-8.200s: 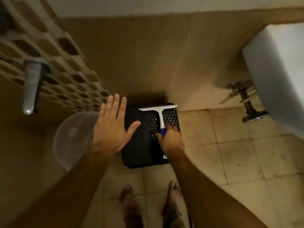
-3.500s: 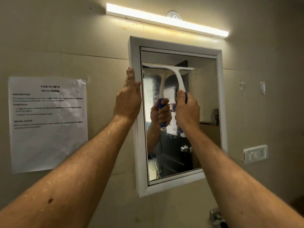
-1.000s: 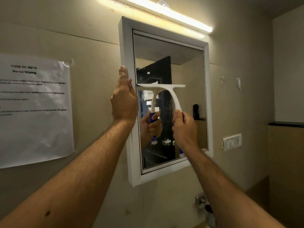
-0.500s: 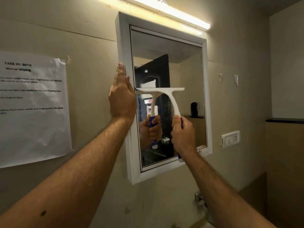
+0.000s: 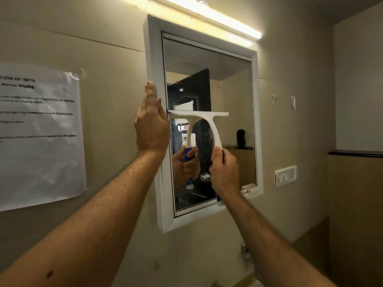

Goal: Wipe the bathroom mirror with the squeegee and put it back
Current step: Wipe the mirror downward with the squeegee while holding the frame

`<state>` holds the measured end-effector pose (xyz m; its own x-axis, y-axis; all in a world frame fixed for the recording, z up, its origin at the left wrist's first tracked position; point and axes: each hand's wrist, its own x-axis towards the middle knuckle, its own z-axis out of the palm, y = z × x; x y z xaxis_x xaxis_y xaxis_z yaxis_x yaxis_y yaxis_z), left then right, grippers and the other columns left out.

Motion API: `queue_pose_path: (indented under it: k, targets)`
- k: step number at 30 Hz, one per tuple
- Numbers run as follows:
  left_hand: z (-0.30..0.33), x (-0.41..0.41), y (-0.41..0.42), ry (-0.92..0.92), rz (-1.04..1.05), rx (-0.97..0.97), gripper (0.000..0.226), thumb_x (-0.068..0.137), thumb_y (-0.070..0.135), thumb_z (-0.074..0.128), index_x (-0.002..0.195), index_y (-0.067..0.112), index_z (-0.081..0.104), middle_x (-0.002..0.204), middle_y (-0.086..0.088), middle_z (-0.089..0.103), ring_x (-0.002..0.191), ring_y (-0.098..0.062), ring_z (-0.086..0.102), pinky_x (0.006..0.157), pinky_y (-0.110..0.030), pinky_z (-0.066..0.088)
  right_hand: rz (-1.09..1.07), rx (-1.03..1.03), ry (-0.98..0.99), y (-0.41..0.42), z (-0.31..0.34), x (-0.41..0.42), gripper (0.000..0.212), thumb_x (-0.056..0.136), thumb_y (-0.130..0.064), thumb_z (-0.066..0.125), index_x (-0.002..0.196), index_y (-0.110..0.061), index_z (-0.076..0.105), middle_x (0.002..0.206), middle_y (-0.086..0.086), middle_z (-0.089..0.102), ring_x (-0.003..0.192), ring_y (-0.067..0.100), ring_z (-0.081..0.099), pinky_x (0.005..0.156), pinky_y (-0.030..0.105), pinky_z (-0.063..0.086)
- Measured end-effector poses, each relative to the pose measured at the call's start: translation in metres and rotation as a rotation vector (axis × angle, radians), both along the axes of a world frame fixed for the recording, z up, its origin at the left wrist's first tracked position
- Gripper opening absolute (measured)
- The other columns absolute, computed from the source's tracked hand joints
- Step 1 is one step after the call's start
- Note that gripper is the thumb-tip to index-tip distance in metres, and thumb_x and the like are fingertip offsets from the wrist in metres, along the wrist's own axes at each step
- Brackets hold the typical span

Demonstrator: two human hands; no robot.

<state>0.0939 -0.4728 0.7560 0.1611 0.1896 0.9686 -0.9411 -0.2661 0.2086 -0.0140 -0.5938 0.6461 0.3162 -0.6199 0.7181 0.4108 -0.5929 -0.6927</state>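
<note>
A white-framed mirror [image 5: 232, 83] hangs on the beige wall. The squeegee [image 5: 209, 123] is white with a blue handle, and its blade lies flat and level against the left half of the glass at mid height. My right hand [image 5: 224, 172] grips the blue handle below the blade. My left hand [image 5: 152, 127] rests flat, fingers straight up, against the left side of the mirror frame. The glass under the blade still shows a wet, speckled patch. Above the blade it reflects cleanly.
A strip light [image 5: 209, 15] glows above the mirror. A printed task sheet [image 5: 39, 137] is taped to the wall on the left. A white switch plate [image 5: 285, 175] sits right of the mirror, and a tap [image 5: 245, 253] shows below it.
Over several seconds the squeegee went from the floor mat to the mirror top and slid down to mid height. In the last second it has barely moved.
</note>
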Motion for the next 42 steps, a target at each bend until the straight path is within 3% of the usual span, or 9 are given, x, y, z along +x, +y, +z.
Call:
queue_pose_path:
  k: [4, 10, 16, 23, 26, 34, 37, 40, 42]
  targets:
    - [-0.001, 0.000, 0.000, -0.006, 0.000, 0.002, 0.047, 0.105, 0.034, 0.031, 0.150, 0.022, 0.027, 0.141, -0.006, 0.052, 0.109, -0.023, 0.062, 0.093, -0.043, 0.055, 0.036, 0.020, -0.035, 0.000, 0.016, -0.002, 0.036, 0.097, -0.050, 0.039, 0.076, -0.026, 0.053, 0.069, 0.004, 0.054, 0.063, 0.020, 0.050, 0.060, 0.036, 0.044]
    - [-0.008, -0.003, 0.003, 0.006, -0.005, 0.025, 0.047, 0.104, 0.034, 0.032, 0.149, 0.020, 0.028, 0.134, -0.007, 0.058, 0.081, -0.022, 0.067, 0.075, -0.040, 0.061, 0.036, 0.032, -0.039, 0.000, 0.025, 0.005, 0.038, 0.094, -0.056, 0.038, 0.075, -0.027, 0.053, 0.066, 0.002, 0.053, 0.061, 0.018, 0.049, 0.059, 0.035, 0.043]
    - [-0.014, -0.007, 0.003, 0.009, -0.026, 0.013, 0.048, 0.103, 0.038, 0.030, 0.149, 0.023, 0.028, 0.144, -0.004, 0.049, 0.097, -0.023, 0.068, 0.083, -0.041, 0.059, -0.006, 0.032, -0.027, 0.000, -0.011, -0.001, 0.033, 0.100, -0.041, 0.041, 0.077, -0.023, 0.054, 0.069, 0.004, 0.057, 0.063, 0.017, 0.054, 0.059, 0.036, 0.049]
    - [-0.016, -0.007, 0.003, 0.017, 0.004, -0.010, 0.046, 0.104, 0.035, 0.032, 0.149, 0.023, 0.031, 0.143, -0.001, 0.050, 0.087, -0.015, 0.067, 0.080, -0.033, 0.059, 0.000, 0.025, -0.069, 0.003, 0.059, -0.010, 0.036, 0.101, -0.048, 0.036, 0.079, -0.025, 0.054, 0.069, 0.000, 0.053, 0.065, 0.017, 0.051, 0.062, 0.037, 0.046]
    - [-0.015, -0.005, 0.003, 0.020, -0.010, -0.010, 0.047, 0.104, 0.039, 0.030, 0.149, 0.025, 0.030, 0.144, 0.001, 0.049, 0.096, -0.018, 0.068, 0.082, -0.038, 0.060, 0.044, 0.030, -0.045, 0.004, 0.078, -0.005, 0.036, 0.100, -0.050, 0.035, 0.081, -0.026, 0.053, 0.069, -0.003, 0.052, 0.062, 0.013, 0.050, 0.059, 0.032, 0.044]
    - [-0.018, -0.005, 0.001, 0.030, -0.002, -0.008, 0.048, 0.104, 0.038, 0.030, 0.150, 0.024, 0.028, 0.137, -0.005, 0.056, 0.087, -0.019, 0.067, 0.079, -0.040, 0.060, 0.008, -0.008, 0.026, -0.006, -0.019, -0.009, 0.032, 0.101, -0.045, 0.038, 0.082, -0.026, 0.055, 0.078, 0.004, 0.060, 0.071, 0.020, 0.059, 0.058, 0.035, 0.051]
    - [-0.020, -0.008, 0.000, 0.047, -0.004, -0.021, 0.048, 0.103, 0.037, 0.030, 0.149, 0.023, 0.028, 0.139, -0.004, 0.055, 0.087, -0.015, 0.066, 0.081, -0.033, 0.059, 0.008, 0.000, 0.027, -0.010, -0.024, -0.011, 0.030, 0.100, -0.044, 0.039, 0.080, -0.029, 0.054, 0.080, 0.004, 0.061, 0.074, 0.020, 0.061, 0.058, 0.033, 0.050]
    - [-0.022, -0.006, -0.002, 0.061, 0.006, -0.028, 0.046, 0.105, 0.034, 0.032, 0.149, 0.022, 0.029, 0.137, -0.004, 0.056, 0.069, 0.001, 0.053, 0.072, -0.019, 0.053, 0.007, 0.007, 0.025, -0.007, 0.006, -0.010, 0.037, 0.096, -0.053, 0.037, 0.077, -0.026, 0.053, 0.072, 0.005, 0.057, 0.065, 0.020, 0.053, 0.060, 0.040, 0.048]
    - [-0.024, -0.005, -0.002, 0.065, 0.001, -0.028, 0.045, 0.105, 0.032, 0.033, 0.149, 0.022, 0.030, 0.139, -0.002, 0.055, 0.062, 0.004, 0.048, 0.067, -0.013, 0.049, 0.034, 0.014, 0.012, -0.001, 0.022, -0.009, 0.037, 0.099, -0.049, 0.037, 0.077, -0.024, 0.053, 0.067, 0.001, 0.053, 0.061, 0.016, 0.049, 0.056, 0.035, 0.043]
